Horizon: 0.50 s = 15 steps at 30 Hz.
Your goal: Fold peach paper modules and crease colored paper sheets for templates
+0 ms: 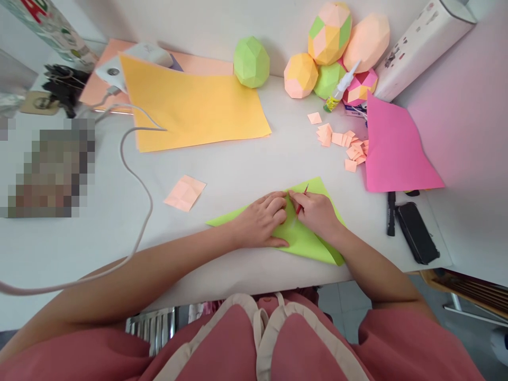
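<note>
A sheet of light green paper [305,241] lies folded near the table's front edge, its right side partly lifted in a flap. My left hand [264,219] rests on it with curled fingers and the thumb stretched to the side, holding the sheet down along its upper edge. My right hand [315,211] is closed, its fingertips at the same edge beside the left fingers. A slim red pencil-like tool [300,207] with a dark pointed tip is tucked in that hand. The part of the paper beneath both hands is hidden.
A creased peach square [185,193] lies left of the green sheet. Yellow paper [194,114], a green faceted paper ball [251,62], a glue bottle [341,87], small peach pieces [356,151] and pink paper [399,153] are farther back. A white cable [148,196] crosses the left side.
</note>
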Available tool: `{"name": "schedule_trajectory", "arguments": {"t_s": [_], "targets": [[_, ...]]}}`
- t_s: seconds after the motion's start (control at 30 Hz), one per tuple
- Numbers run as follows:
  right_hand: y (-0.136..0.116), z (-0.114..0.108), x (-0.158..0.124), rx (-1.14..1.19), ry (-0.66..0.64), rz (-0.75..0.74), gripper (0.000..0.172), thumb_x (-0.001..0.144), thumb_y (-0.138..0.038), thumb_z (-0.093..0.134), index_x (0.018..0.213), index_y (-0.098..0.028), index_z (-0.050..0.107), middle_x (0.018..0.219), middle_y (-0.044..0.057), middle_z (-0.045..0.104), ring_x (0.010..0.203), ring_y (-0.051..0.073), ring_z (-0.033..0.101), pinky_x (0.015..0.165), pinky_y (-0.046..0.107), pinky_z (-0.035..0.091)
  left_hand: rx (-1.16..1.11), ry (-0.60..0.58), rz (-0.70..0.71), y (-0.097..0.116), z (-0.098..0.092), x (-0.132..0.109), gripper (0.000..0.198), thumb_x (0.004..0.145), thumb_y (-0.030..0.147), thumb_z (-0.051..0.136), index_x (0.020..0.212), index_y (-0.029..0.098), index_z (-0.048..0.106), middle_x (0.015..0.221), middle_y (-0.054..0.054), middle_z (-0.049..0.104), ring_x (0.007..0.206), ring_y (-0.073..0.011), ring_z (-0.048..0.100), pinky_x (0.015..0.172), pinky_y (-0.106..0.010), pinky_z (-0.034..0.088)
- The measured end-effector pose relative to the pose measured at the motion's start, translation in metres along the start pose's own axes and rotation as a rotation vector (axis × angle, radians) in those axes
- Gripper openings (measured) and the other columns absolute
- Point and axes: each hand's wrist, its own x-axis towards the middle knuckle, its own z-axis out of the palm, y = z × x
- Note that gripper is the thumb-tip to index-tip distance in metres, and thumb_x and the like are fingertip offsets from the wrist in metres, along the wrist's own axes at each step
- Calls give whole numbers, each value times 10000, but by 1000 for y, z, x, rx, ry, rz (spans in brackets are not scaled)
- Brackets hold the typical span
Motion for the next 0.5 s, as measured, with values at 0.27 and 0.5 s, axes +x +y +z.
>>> {"name": "schedule_trajectory", "arguments": {"t_s": [0.27, 0.5], "targets": [[-1, -1, 0, 33, -5, 13, 372, 826, -118, 479, 1092, -191, 728, 604, 21, 636, 555, 128, 500, 541, 233, 313, 24, 39, -9, 2, 4, 0, 670, 827, 689, 498, 1031, 53, 541, 1376, -338, 424, 1373, -422, 344, 1134, -573, 314], [3, 0, 1, 99, 22, 33, 342, 888, -179, 462, 1097, -223, 730, 727, 38, 721, 616, 155, 589, 585, 252, 391, 39, -53, -52, 1, 5, -1, 819, 817, 734, 464, 1250, 39, 489, 1456, -301, 375, 1419, -375, 289, 1171, -543, 257]]}}
